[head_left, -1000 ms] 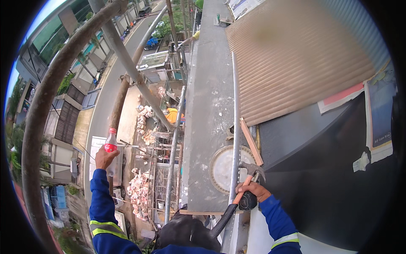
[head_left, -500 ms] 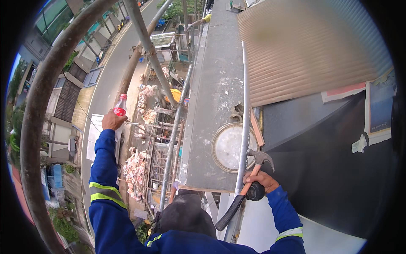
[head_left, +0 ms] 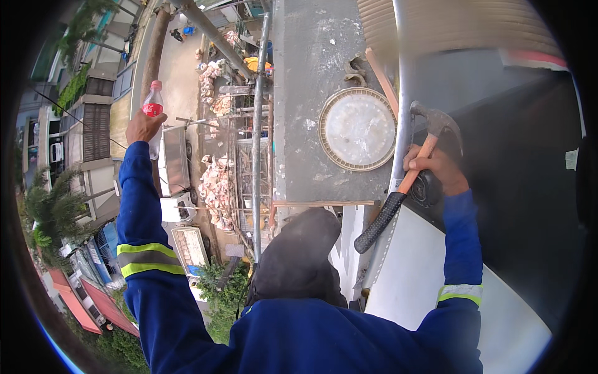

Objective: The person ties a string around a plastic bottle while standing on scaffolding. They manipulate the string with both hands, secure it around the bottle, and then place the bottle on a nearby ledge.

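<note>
My left hand (head_left: 146, 128), at the far left, is closed around a clear plastic bottle (head_left: 153, 95) with a red cap and red label. The bottle stands upright beside a rusty scaffold pipe (head_left: 153, 59). On the right, my right hand (head_left: 441, 167) grips a claw hammer (head_left: 418, 163) by its orange shaft, just under the metal head. The black rubber grip slants down to the left. A dark round object (head_left: 426, 189) shows below the right hand; I cannot tell what it is. The hammer crosses in front of a pale metal pipe (head_left: 403, 68).
A round pale lid (head_left: 359, 129) lies on a grey concrete ledge (head_left: 305, 75), beside a wooden strip (head_left: 381, 80). Scaffold tubes (head_left: 258, 143) rise left of the ledge, with a street, vehicles and heaped sacks (head_left: 216, 187) far below. A dark sheet (head_left: 517, 156) and corrugated roofing (head_left: 461, 28) lie right.
The view has shifted, so the ledge and lid sit higher in it. Both hands appear higher and farther apart, still holding the bottle and hammer.
</note>
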Available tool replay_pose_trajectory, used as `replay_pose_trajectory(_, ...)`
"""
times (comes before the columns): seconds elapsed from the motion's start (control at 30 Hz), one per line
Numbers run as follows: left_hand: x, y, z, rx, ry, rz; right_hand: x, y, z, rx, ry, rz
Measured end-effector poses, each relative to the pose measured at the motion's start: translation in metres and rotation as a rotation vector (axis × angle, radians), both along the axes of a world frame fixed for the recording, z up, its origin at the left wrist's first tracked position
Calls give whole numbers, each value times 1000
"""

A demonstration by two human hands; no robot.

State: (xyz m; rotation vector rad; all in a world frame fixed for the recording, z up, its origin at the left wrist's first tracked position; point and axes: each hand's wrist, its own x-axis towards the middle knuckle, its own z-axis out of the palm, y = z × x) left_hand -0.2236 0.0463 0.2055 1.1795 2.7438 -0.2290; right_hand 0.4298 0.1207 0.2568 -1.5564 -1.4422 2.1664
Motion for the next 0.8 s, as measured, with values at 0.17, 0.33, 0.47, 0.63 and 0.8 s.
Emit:
replay_pose_trajectory(0.17, -2, 1, 1, -19, -18, -11, -3, 22, -13, 88, -61, -17)
replay_pose_trajectory(0.33, 1, 1, 2, -41, 9, 9, -11, 31, -27, 53, -90, 0)
replay_pose_trajectory(0.47, 6, -1, 5, -54, 39, 25, -23, 41, -48, -96, -40, 19)
replay_pose_trajectory(0.63, 10, -1, 10, -38, 3, 1, -36, 52, -73, -157, 26, -28)
replay_pose_trajectory(0.8, 14, -4, 12, -13, 0, 17, -47, 87, -89, -140, -3, -42)
